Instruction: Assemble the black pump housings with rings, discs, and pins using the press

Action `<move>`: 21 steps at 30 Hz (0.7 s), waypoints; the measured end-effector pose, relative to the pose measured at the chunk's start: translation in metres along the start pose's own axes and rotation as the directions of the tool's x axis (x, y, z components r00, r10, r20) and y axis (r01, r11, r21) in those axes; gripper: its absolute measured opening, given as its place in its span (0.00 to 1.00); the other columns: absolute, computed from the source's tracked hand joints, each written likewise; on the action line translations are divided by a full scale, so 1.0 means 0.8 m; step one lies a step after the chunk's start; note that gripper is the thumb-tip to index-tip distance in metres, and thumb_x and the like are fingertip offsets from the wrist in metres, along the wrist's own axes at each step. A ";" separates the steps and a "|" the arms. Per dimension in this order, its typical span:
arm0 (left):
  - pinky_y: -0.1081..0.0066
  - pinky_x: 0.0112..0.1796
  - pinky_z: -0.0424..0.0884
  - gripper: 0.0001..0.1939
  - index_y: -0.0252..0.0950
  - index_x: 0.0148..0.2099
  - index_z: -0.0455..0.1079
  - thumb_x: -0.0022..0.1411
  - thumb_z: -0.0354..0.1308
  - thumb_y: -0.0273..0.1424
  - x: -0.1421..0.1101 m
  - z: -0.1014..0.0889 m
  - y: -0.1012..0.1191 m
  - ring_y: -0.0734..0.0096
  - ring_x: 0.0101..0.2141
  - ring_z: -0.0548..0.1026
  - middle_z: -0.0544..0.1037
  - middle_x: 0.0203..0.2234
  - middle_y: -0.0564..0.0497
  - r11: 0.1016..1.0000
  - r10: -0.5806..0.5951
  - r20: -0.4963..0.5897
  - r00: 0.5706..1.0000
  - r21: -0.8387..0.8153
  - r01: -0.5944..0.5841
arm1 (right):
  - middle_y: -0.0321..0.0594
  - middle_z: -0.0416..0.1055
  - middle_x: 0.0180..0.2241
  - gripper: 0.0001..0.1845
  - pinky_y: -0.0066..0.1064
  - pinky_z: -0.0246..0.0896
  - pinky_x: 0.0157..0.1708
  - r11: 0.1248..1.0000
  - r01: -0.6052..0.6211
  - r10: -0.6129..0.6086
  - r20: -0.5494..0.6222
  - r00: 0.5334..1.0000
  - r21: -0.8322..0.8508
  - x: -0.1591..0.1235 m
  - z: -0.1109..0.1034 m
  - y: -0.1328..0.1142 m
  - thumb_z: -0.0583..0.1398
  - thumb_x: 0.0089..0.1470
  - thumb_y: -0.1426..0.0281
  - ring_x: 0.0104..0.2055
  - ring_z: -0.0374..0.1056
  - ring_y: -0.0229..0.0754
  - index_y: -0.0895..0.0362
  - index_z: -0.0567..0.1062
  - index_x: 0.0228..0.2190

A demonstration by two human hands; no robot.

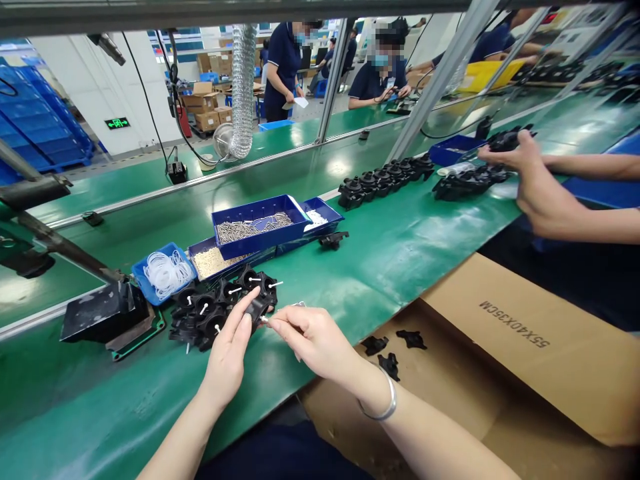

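Note:
My left hand point(230, 350) is closed on a small black plastic part point(259, 309), held just above the green bench. My right hand point(313, 337) pinches a tiny white piece at that part's edge; I cannot make out what it is. Right behind them lies a cluster of black parts point(210, 310) with white pins sticking up. A silver bangle point(387, 400) sits on my right wrist.
Blue trays hold white rings point(165, 273), pale bits point(213, 261), metal screws point(253, 228) and white pieces point(316, 217). A black fixture point(103, 313) stands left. An open cardboard box point(500, 353) holds loose black parts. A co-worker's hands point(530, 177) handle black parts at right.

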State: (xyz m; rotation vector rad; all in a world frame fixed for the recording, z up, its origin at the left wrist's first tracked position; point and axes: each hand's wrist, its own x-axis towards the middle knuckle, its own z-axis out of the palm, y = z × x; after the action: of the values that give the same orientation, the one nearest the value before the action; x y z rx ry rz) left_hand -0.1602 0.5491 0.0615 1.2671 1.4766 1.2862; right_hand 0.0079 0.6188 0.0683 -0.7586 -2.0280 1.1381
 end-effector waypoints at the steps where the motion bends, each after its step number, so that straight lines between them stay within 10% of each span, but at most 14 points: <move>1: 0.63 0.66 0.55 0.22 0.50 0.65 0.65 0.74 0.47 0.44 0.000 0.001 0.002 0.64 0.67 0.59 0.67 0.66 0.56 1.000 0.007 -0.002 1.000 0.028 -0.007 | 0.31 0.64 0.19 0.20 0.26 0.57 0.31 1.000 0.003 -0.003 0.008 1.000 -0.025 -0.001 0.000 0.001 0.55 0.67 0.68 0.23 0.61 0.34 0.57 0.69 0.23; 6: 0.63 0.58 0.69 0.25 0.48 0.68 0.61 0.73 0.46 0.46 -0.001 0.011 0.003 0.60 0.63 0.67 0.65 0.66 0.52 0.993 -0.005 -0.054 0.999 0.121 0.012 | 0.40 0.74 0.31 0.13 0.29 0.59 0.35 0.979 0.097 -0.108 -0.052 0.993 -0.180 -0.005 0.014 0.012 0.52 0.69 0.70 0.32 0.69 0.39 0.56 0.71 0.32; 21: 0.61 0.59 0.67 0.26 0.46 0.68 0.60 0.73 0.46 0.45 0.014 0.020 -0.010 0.58 0.60 0.69 0.64 0.67 0.52 0.994 -0.039 0.135 0.990 0.105 0.025 | 0.38 0.70 0.27 0.14 0.30 0.60 0.33 0.983 0.101 -0.116 -0.092 0.989 -0.156 -0.014 0.016 0.035 0.49 0.69 0.71 0.29 0.66 0.39 0.55 0.68 0.32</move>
State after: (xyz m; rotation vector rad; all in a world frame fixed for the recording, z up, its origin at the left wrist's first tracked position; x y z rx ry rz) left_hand -0.1487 0.5630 0.0514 1.3652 1.4743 1.0915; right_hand 0.0092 0.6167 0.0355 -0.7540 -2.0605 0.8745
